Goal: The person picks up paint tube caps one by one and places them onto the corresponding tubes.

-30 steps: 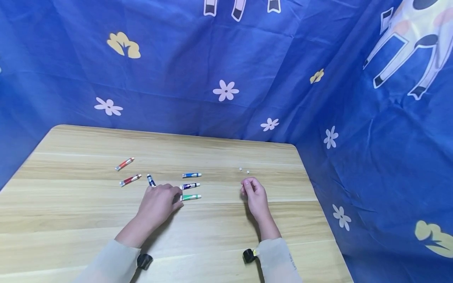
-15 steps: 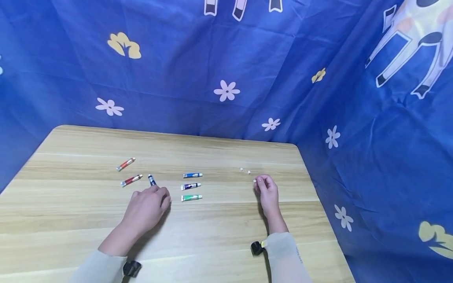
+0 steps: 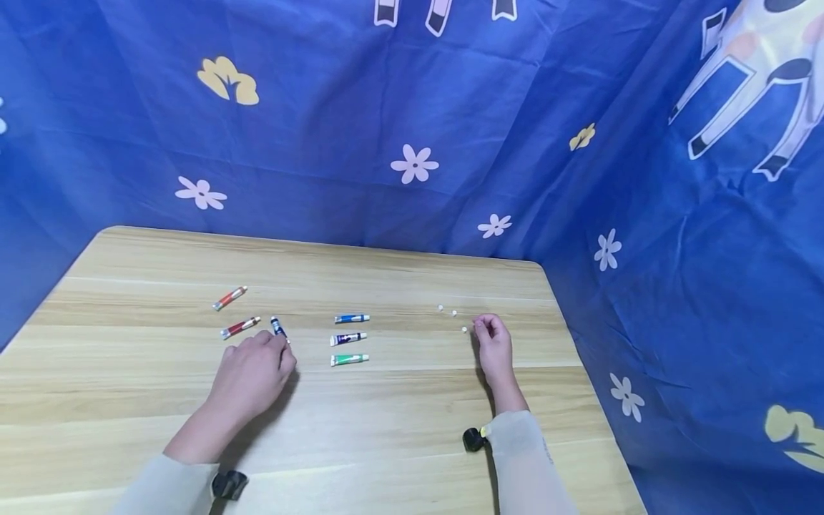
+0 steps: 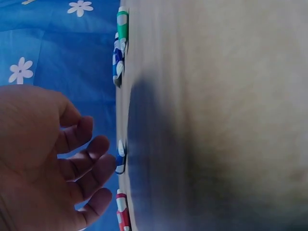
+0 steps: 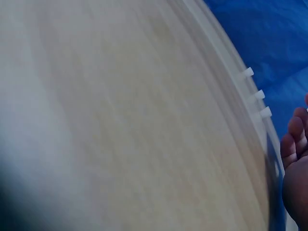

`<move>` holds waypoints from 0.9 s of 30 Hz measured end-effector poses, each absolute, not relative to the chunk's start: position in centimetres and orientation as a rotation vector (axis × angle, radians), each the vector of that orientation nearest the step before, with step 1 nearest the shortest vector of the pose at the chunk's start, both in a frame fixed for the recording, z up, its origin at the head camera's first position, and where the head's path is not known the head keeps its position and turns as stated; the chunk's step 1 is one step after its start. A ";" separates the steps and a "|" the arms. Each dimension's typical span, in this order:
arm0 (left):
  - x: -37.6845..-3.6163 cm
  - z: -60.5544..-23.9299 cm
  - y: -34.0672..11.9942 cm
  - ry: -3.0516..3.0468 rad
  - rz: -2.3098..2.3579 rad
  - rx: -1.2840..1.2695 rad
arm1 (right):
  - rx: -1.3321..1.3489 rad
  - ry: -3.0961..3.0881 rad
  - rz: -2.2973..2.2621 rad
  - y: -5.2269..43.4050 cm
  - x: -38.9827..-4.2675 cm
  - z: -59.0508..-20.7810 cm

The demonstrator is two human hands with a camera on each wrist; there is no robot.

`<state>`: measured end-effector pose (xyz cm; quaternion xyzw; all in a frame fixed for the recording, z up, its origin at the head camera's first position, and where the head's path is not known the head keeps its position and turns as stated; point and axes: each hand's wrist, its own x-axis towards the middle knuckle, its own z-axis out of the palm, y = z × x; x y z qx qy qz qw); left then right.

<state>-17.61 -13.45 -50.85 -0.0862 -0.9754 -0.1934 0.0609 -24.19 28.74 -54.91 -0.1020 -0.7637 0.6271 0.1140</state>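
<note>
left hand (image 3: 254,372) fingers loosely spread, reaching dark blue paint tube (image 3: 277,328) lying on tabletop (image 3: 399,436) | tube probably light, soft-walled; pinch mid-body | right hand (image 3: 494,343) fingers curled, empty, beside three white caps (image 3: 463,330)

Clearance on tabletop

Bare wood of the table (image 3: 399,429) is seen between the two hands. Leftward passage is obstructed by three paint tubes (image 3: 350,338) and three more (image 3: 239,315); three white caps (image 3: 453,317) lie rightward.
</note>
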 end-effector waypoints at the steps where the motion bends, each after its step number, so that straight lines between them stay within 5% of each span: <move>1: -17.7 -50.7 -13.4 -2.953 -0.586 -0.253 | -0.293 -2.257 1.831 28.9 -24.3 -55.0; 27: -21.9 -50.3 -15.2 -3.133 -0.762 -0.081 | -0.049 -2.781 1.308 30.7 -25.5 -55.3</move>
